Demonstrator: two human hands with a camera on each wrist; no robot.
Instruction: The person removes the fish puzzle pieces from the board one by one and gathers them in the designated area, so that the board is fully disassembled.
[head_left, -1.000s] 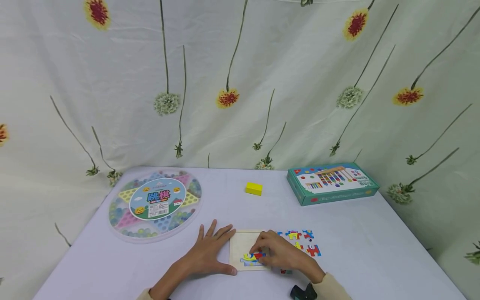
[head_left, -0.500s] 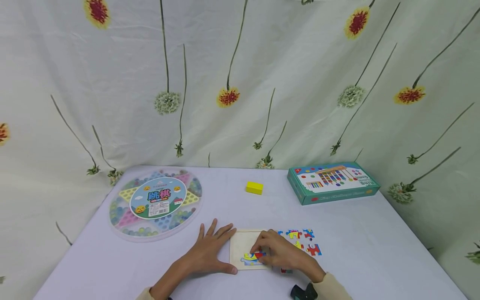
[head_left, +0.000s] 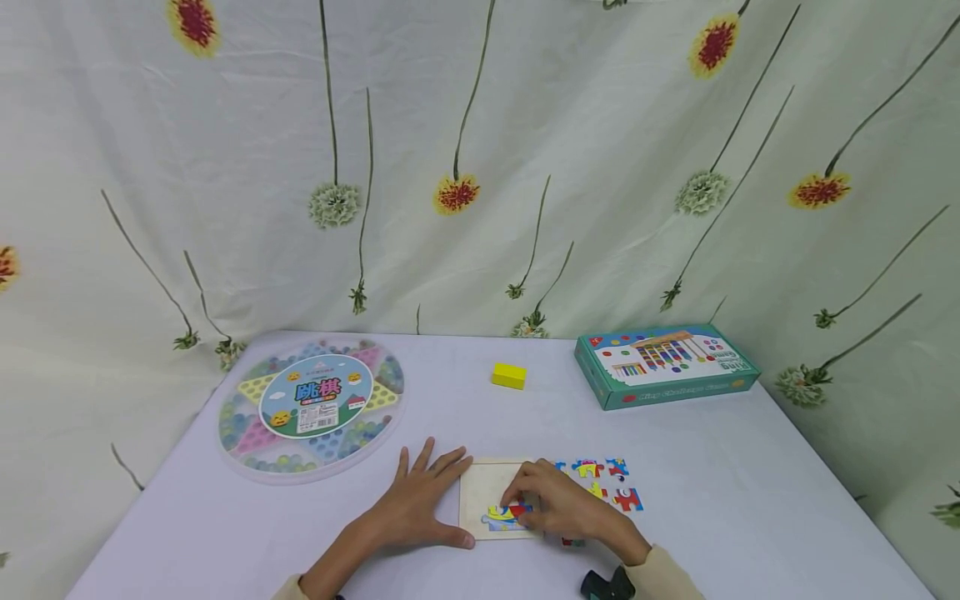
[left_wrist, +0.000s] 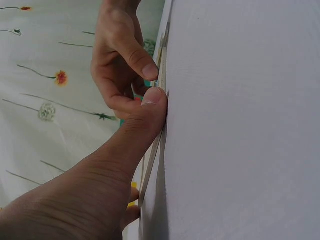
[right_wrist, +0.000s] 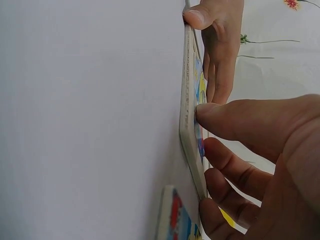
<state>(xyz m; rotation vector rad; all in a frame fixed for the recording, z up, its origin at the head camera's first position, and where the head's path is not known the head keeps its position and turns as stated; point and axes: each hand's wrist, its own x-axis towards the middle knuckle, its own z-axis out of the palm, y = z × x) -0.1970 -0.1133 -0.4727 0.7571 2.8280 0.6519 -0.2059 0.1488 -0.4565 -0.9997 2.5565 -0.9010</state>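
Note:
A square wooden puzzle tray (head_left: 486, 476) lies flat on the table. Several joined puzzle pieces (head_left: 497, 521), yellow, red and blue, sit in its lower part. Spread along the tray's left edge, my left hand (head_left: 416, 508) touches a far corner with a fingertip and the near corner with the thumb. My right hand (head_left: 558, 504) is over the tray, its thumb and curled fingers pinching a red and blue puzzle piece (head_left: 519, 510) at the right end of the joined ones. In the right wrist view, the thumb (right_wrist: 215, 116) presses at the tray's rim; fingers partly hide the piece.
Loose puzzle pieces (head_left: 627, 500) lie right of the tray, some behind my right hand. A round Chinese checkers set (head_left: 315, 396) is at back left, a yellow block (head_left: 508, 377) at back centre, a green game box (head_left: 667, 367) at back right. A black object (head_left: 607, 583) is by the right cuff.
The head view has shifted very slightly since the oldest frame. Both hands and the puzzle pieces stay in the same place.

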